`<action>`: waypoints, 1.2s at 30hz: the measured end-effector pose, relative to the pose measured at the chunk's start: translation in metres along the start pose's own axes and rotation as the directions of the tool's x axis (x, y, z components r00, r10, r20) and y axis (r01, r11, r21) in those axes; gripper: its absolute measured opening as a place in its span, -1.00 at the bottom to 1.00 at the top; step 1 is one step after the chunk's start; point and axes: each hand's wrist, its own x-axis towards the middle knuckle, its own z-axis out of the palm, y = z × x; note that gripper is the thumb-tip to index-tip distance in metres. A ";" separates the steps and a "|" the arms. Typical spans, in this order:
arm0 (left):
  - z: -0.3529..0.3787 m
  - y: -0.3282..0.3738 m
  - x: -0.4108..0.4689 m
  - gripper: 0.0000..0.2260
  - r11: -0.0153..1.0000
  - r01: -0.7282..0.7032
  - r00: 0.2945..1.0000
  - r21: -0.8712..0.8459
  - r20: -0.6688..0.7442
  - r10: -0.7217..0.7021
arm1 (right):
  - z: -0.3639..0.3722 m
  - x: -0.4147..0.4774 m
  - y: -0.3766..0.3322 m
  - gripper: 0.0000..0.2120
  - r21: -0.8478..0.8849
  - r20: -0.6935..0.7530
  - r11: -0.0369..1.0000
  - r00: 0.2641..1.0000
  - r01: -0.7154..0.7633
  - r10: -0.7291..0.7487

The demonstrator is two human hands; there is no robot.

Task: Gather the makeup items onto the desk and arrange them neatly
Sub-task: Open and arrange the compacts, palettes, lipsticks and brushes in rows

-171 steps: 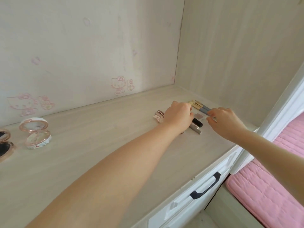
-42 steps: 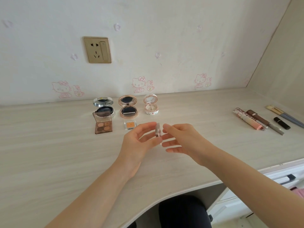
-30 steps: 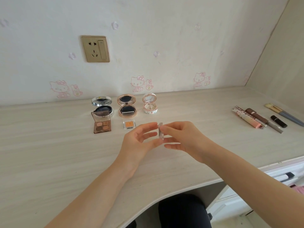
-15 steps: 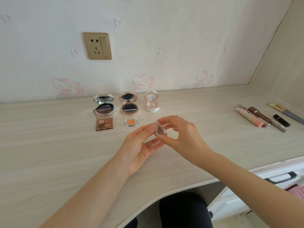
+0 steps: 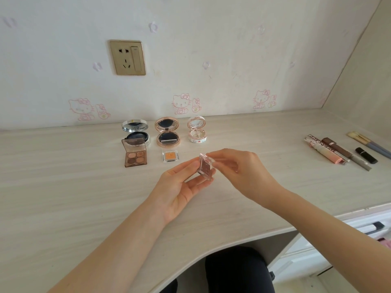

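Small square eyeshadow case (image 5: 205, 169) of clear hard plastic with a mauve, glittery pan, held tilted above the pale wood-grain bench (image 5: 63, 197). The left hand (image 5: 179, 189) keeps a narrow grip, thumb and fingertips pinching the case's lower edges; the right hand (image 5: 243, 172) pinches its upper corner. Behind, on the bench: three round mirrored compacts (image 5: 167, 132), lids raised; a rectangular four-pan brown palette (image 5: 135, 155); a square orange pan (image 5: 170, 156). At right, slim tubes (image 5: 323, 151) and brushes (image 5: 368, 142) lie side by side.
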 end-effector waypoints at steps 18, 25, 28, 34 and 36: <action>-0.002 -0.002 0.020 -0.89 0.566 -0.163 0.932 0.808 -0.061 0.356 | -0.004 0.049 0.037 -0.86 -0.267 0.062 0.963 0.998 0.025 -0.009; -0.014 -0.010 0.049 -0.92 -0.171 -0.251 0.844 0.953 0.301 0.443 | 0.002 0.064 0.050 -0.84 -0.341 0.098 0.939 0.995 0.037 -0.004; -0.014 -0.011 0.056 -0.90 -0.351 -0.239 0.799 0.905 0.389 0.458 | 0.006 0.067 0.058 -0.83 -0.368 0.110 0.928 0.994 0.063 -0.024; -0.017 -0.002 0.069 -0.89 -0.508 -0.228 0.757 0.831 0.479 0.444 | 0.009 0.076 0.068 -0.81 -0.357 0.124 0.933 0.992 0.048 -0.003; -0.018 -0.004 0.070 -0.93 -0.542 -0.210 0.725 0.814 0.501 0.472 | 0.009 0.083 0.069 -0.82 -0.348 0.125 0.936 0.992 0.040 0.004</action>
